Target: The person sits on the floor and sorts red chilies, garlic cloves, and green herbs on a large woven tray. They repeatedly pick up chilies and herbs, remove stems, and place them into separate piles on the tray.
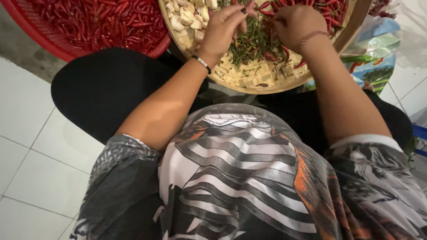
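Grip, left hand (224,27): fingertips pinched narrow on a small chili or stem above the heap of green stems (251,42); exact item too small to tell. Red basket (62,51) of chilies sits far left, garlic cloves (187,15) just beside that hand on the woven tray (262,86). Right hand (296,22): curled over red chilies (329,13), its hold hidden. Judgement: pinch close to the cap, twist, keep stems heaped apart from pods.
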